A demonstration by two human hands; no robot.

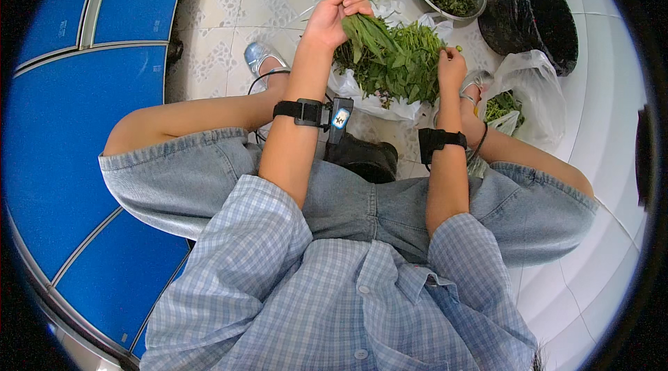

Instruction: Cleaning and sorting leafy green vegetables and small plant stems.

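Observation:
A heap of leafy green stems (402, 60) lies on a white plastic bag (391, 108) on the tiled floor between my feet. My left hand (339, 13) is closed around a bunch of green leaves (365, 34) above the heap's left side, with a leafy tip sticking up past the fingers. At the heap's right edge is my right hand (451, 65), its thumb and fingertips drawn together; a small green piece (458, 49) shows beside them. Whether the fingers grip that piece or a stem is unclear.
A steel bowl (482, 5) of thin green sprigs stands at the upper right, beside a black bin lined with plastic (561, 31). A clear plastic bag (543, 105) with greens lies by my right foot. Blue cabinet panels (104, 110) line the left. A black object (365, 157) sits between my legs.

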